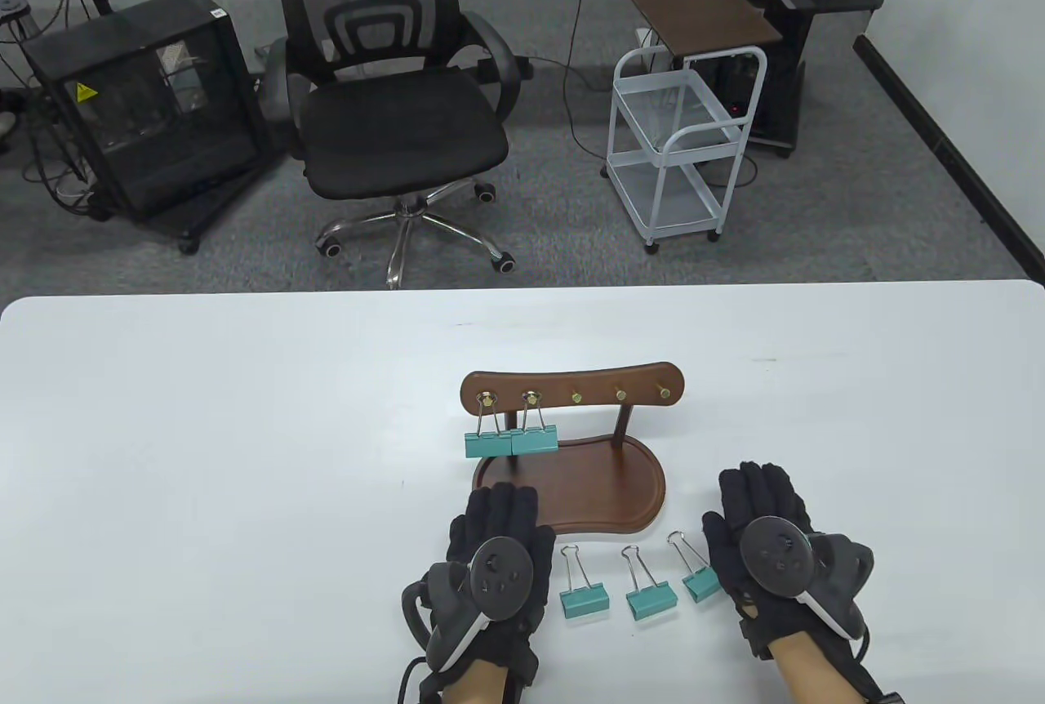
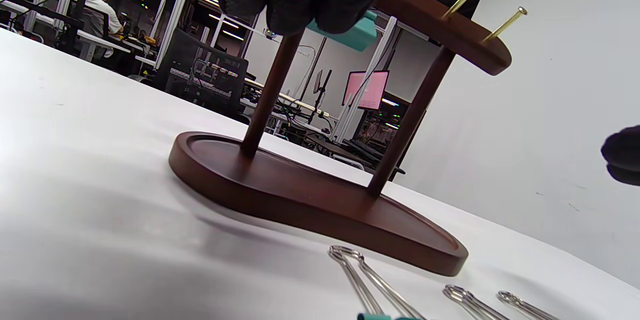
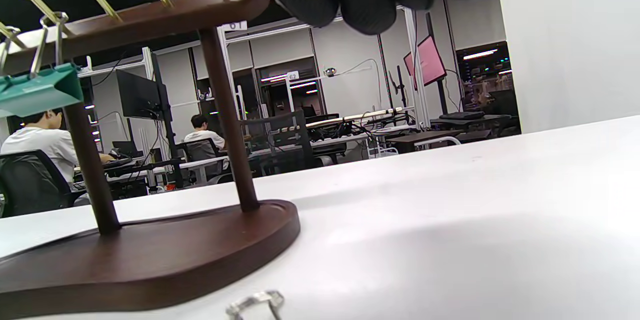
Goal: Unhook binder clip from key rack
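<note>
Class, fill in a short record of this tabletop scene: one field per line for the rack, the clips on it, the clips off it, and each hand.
Rack: dark brown wooden key rack with five brass pegs, standing on the white table
Clips on rack: two teal binder clips, on the leftmost peg and the second peg
Empty pegs: three, on the right
Clips on table: three teal binder clips, left, middle, right
Left hand: palm down, holds nothing
Right hand: palm down, holds nothing

Black knit sensor glove on the left hand (image 1: 498, 528), dark grey round-faced tracker with white trim and small buttons strapped on its back. Same glove and tracker on the right hand (image 1: 763, 528). Bare skin at both wrists; thin black cables alongside.
</note>
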A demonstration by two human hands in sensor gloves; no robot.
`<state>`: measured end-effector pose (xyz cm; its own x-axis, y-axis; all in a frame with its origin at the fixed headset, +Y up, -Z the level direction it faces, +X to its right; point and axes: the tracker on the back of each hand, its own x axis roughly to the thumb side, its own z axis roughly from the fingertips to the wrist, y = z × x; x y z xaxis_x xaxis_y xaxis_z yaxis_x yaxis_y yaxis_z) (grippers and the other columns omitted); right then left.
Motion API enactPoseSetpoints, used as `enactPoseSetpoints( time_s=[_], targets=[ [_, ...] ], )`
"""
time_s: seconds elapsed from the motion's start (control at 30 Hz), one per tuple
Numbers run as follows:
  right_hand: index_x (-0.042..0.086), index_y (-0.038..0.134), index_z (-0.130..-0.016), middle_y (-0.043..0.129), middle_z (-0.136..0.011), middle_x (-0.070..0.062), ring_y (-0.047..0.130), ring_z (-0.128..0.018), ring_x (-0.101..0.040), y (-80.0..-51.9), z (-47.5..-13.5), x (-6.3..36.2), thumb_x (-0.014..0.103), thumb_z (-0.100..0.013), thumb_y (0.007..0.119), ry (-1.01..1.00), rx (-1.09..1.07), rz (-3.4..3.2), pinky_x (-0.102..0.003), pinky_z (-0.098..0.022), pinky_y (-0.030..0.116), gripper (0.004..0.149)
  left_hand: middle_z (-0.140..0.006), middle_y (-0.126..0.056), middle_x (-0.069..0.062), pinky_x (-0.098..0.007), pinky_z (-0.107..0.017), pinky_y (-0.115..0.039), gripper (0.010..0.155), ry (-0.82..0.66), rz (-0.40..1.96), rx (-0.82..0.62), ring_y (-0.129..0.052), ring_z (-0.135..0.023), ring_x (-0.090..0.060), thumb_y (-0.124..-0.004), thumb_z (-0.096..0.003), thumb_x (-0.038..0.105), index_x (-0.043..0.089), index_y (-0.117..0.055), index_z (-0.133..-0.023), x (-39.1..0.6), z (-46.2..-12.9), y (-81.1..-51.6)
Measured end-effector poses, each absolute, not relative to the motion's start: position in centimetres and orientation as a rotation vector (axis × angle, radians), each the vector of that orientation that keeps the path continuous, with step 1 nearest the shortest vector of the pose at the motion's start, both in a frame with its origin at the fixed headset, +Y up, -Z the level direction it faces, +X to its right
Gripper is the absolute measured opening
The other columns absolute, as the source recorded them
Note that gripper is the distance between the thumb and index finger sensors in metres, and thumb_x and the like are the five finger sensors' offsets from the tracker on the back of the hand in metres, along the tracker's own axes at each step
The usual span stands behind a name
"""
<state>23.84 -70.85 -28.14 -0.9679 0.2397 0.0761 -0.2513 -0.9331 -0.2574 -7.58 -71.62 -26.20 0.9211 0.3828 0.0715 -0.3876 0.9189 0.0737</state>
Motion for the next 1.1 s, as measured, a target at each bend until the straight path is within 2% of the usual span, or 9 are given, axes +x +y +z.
enactPoseSetpoints(
  time_s=[0.2, 0.5, 0.7, 0.8, 1.1],
  targets=[
    [0.018, 0.061, -0.091, 0.060, -0.100, -0.013, 0.054, -0.092, -0.040, -72.0, -28.0, 24.6, 0.052, -0.039, 0.059, -0.392, 0.038, 2.895, -0.051, -0.066, 0.057, 0.062, -0.118, -0.058, 0.001, -0.050, -0.077, -0.049, 0.063, -0.056, 0.391, 0.092, -0.050, -0.111, -0.027, -0.052, -0.0531, 0.057, 0.032, -0.059, -0.110, -7.6, -26.2, -71.6],
    [0.018, 0.062, -0.090, 0.062, -0.100, -0.014, 0.055, -0.092, -0.040, -72.3, -28.2, 24.6, 0.051, -0.039, 0.060, -0.413, 0.034, 2.876, -0.051, -0.066, 0.058, 0.061, -0.118, -0.059, 0.001, -0.050, -0.076, -0.051, 0.063, -0.038, 0.397, 0.109, -0.052, -0.111, -0.027, -0.054, -0.0532, 0.058, 0.032, -0.061, -0.110, -8.0, -26.2, -71.6],
    [0.018, 0.062, -0.090, 0.062, -0.099, -0.014, 0.056, -0.091, -0.041, -72.3, -28.2, 24.6, 0.051, -0.039, 0.060, -0.416, 0.042, 2.868, -0.051, -0.066, 0.058, 0.061, -0.117, -0.065, -0.004, -0.054, -0.074, -0.058, 0.064, 0.050, 0.514, 0.172, -0.061, -0.109, -0.033, -0.067, -0.0533, 0.059, 0.030, -0.063, -0.110, -8.6, -25.9, -70.4],
    [0.018, 0.062, -0.090, 0.062, -0.099, -0.014, 0.056, -0.091, -0.041, -72.2, -28.2, 24.8, 0.051, -0.039, 0.060, -0.429, 0.024, 2.842, -0.051, -0.065, 0.058, 0.061, -0.117, -0.067, -0.005, -0.055, -0.073, -0.062, 0.066, 0.096, 0.571, 0.203, -0.066, -0.108, -0.034, -0.069, -0.0528, 0.061, 0.029, -0.062, -0.110, -9.3, -25.8, -69.8],
    [0.018, 0.062, -0.090, 0.063, -0.099, -0.015, 0.056, -0.091, -0.041, -72.0, -28.2, 25.7, 0.050, -0.039, 0.061, -0.423, -0.018, 2.762, -0.051, -0.065, 0.059, 0.061, -0.116, -0.068, -0.008, -0.057, -0.072, -0.064, 0.076, 0.211, 0.746, 0.232, -0.071, -0.105, -0.037, -0.053, -0.0532, 0.072, 0.025, -0.061, -0.112, -12.2, -26.6, -68.9]
  ],
)
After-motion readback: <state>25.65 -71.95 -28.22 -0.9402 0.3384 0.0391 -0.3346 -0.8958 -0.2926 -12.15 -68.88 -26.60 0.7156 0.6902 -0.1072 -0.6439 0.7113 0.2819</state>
